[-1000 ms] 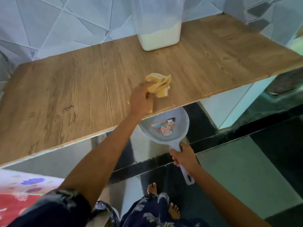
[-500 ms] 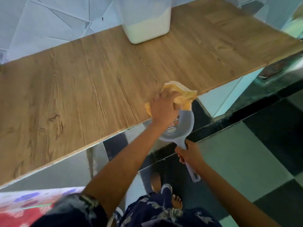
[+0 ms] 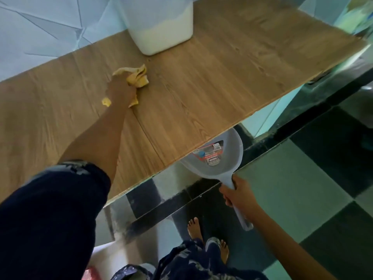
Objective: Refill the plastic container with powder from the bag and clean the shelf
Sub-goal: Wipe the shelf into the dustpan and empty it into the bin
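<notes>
Wooden shelf point(image 3: 212, 81) against tiled wall; plastic container point(image 3: 161, 25), part-filled with white powder, at its back edge. Left hand point(image 3: 121, 91) grips yellow cloth point(image 3: 137, 76) bunched on shelf, near container. Right hand point(image 3: 239, 196) curled round dustpan point(image 3: 218, 158) handle, pan just under shelf front edge.

The container point(image 3: 161, 33) is set on the shelf point(image 3: 222, 81) at 12 o'clock, the cloth point(image 3: 137, 76) at 10 o'clock; the dustpan point(image 3: 220, 160) is held under the near edge at 5 o'clock.

Saw one red, white and blue label point(image 3: 210, 155) inside the grey dustpan point(image 3: 232, 144); print too blurred to read, perhaps a product name.
</notes>
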Tool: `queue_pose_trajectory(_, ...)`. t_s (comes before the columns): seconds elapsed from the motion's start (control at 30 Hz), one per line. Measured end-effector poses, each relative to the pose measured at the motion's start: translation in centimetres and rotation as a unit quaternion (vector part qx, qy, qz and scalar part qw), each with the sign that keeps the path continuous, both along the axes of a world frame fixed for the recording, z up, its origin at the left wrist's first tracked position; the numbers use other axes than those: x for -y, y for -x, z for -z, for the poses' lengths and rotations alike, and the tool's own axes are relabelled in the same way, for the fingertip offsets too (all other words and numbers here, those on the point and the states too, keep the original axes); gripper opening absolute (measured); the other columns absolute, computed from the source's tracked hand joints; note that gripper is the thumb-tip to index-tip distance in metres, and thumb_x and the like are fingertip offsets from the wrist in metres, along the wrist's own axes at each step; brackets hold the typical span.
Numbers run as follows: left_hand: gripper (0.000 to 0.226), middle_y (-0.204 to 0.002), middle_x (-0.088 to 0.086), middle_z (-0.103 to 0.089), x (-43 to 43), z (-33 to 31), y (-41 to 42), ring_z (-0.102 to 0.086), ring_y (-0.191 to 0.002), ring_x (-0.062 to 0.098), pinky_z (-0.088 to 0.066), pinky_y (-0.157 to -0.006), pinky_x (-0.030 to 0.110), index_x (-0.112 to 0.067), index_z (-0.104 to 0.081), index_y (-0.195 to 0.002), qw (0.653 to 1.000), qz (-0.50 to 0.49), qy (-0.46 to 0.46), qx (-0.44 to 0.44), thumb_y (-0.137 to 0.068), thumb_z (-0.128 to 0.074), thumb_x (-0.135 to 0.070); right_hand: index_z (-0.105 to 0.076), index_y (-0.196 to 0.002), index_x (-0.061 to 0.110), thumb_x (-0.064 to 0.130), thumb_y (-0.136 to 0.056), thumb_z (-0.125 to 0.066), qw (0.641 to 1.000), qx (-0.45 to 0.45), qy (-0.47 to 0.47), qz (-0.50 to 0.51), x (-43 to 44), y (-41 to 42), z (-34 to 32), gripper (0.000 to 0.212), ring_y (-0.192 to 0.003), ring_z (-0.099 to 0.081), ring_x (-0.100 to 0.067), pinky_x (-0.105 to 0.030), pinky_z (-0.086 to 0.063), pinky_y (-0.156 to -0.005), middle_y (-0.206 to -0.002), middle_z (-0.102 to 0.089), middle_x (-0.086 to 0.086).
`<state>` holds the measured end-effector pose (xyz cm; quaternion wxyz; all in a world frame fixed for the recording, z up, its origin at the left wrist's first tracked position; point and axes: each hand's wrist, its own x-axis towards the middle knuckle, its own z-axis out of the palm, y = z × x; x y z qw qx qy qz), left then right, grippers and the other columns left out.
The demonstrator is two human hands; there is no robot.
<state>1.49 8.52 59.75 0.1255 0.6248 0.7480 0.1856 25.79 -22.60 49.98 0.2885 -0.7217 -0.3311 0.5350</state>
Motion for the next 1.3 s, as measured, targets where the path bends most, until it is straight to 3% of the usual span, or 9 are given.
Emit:
queue_pose_trajectory(0.17,0.045,-0.140,0.018,-0.043,4.3,-0.8,-7.6,-0.041,-0.126,0.039,-0.033,-0.104,0.044,-0.018,-0.042,-0.136,0.991,0.110,0.028,-0.075,-0.091,-0.043,-0.019,-0.056,-0.094,0.013,0.010,-0.086,-0.060,1.000,0.005,-0.003,0.009,-0.5,0.0,-0.2,0.010,-0.051,-0.054,-0.013,-0.015,-0.044,-0.044,-0.066,-0.059,-0.004)
queue_pose_trajectory(0.3,0.046,-0.150,0.010,-0.032,14.9,-2.7,-13.7,-0.032,-0.133,0.032,-0.026,-0.107,0.042,-0.018,-0.041,-0.139,0.963,0.262,0.047,-0.049,-0.093,-0.043,-0.015,-0.056,-0.096,0.010,0.010,-0.086,-0.061,1.000,0.006,-0.005,0.001,-0.9,0.4,-0.3,0.011,-0.050,-0.054,-0.012,-0.015,-0.044,-0.045,-0.065,-0.059,-0.004)
queue_pose_trajectory(0.47,0.051,-0.149,0.000,-0.036,18.0,1.0,-16.1,-0.045,-0.121,0.028,-0.039,-0.096,0.043,-0.034,-0.050,-0.130,0.913,0.407,-0.015,0.027,-0.085,-0.049,-0.010,-0.053,-0.078,0.017,0.004,-0.086,-0.058,1.000,0.004,-0.017,0.020,-1.2,0.6,-1.1,0.016,-0.039,-0.051,-0.006,-0.013,-0.043,-0.040,-0.060,-0.056,-0.004)
queue_pose_trajectory(0.57,0.051,-0.130,0.005,-0.057,12.6,0.7,-15.5,-0.058,-0.109,0.028,-0.050,-0.091,0.041,-0.028,-0.056,-0.124,0.912,0.379,-0.035,0.150,-0.079,-0.047,-0.007,-0.054,-0.081,0.016,0.005,-0.086,-0.058,1.000,-0.007,-0.010,0.028,-0.8,0.2,-1.4,0.013,-0.044,-0.052,-0.010,-0.016,-0.044,-0.042,-0.062,-0.057,-0.005)
queue_pose_trajectory(0.77,0.049,-0.129,0.002,-0.060,-5.8,2.1,-10.4,-0.054,-0.121,0.024,-0.043,-0.104,0.040,-0.032,-0.057,-0.124,0.977,0.204,-0.052,0.043,-0.077,-0.042,-0.040,-0.052,-0.078,0.021,0.008,-0.086,-0.058,0.999,0.018,-0.013,0.039,-0.4,-2.2,-1.8,0.017,-0.035,-0.050,-0.001,-0.015,-0.042,-0.041,-0.060,-0.057,-0.002)
queue_pose_trajectory(0.87,0.042,-0.132,0.013,-0.055,-3.1,1.0,-12.9,-0.050,-0.123,0.033,-0.039,-0.103,0.042,-0.018,-0.056,-0.126,0.983,0.180,-0.041,-0.023,-0.086,-0.045,-0.026,-0.052,-0.078,0.022,0.006,-0.085,-0.059,0.999,0.012,-0.011,0.043,-0.6,-3.8,-2.0,0.018,-0.034,-0.049,-0.001,-0.016,-0.041,-0.040,-0.060,-0.056,-0.003)
queue_pose_trajectory(0.97,0.047,-0.133,0.012,-0.053,3.4,1.8,-17.0,-0.049,-0.121,0.035,-0.041,-0.101,0.044,-0.025,-0.052,-0.128,0.964,0.256,-0.024,-0.063,-0.081,-0.042,-0.024,-0.053,-0.081,0.020,0.008,-0.085,-0.059,1.000,0.014,-0.008,0.023,-1.2,-5.6,-2.3,0.014,-0.041,-0.051,-0.006,-0.016,-0.042,-0.042,-0.061,-0.056,-0.003)
queue_pose_trajectory(1.17,0.054,-0.142,0.004,-0.045,16.5,2.2,-22.1,-0.049,-0.117,0.032,-0.045,-0.091,0.045,-0.032,-0.056,-0.124,0.909,0.416,-0.030,-0.017,-0.073,-0.044,-0.018,-0.055,-0.088,0.011,0.006,-0.086,-0.059,1.000,0.015,-0.014,-0.001,-2.7,-9.1,-3.1,0.006,-0.045,-0.053,-0.012,-0.019,-0.047,-0.044,-0.060,-0.057,-0.003)
queue_pose_trajectory(1.3,0.053,-0.132,0.008,-0.055,11.8,0.4,-23.0,-0.056,-0.110,0.029,-0.049,-0.089,0.036,-0.024,-0.057,-0.124,0.891,0.442,-0.068,0.075,-0.075,-0.039,-0.017,-0.056,-0.100,0.010,0.009,-0.087,-0.059,1.000,0.006,-0.005,-0.025,-3.5,-11.3,-3.5,0.013,-0.049,-0.054,-0.011,-0.016,-0.046,-0.043,-0.065,-0.057,-0.003)
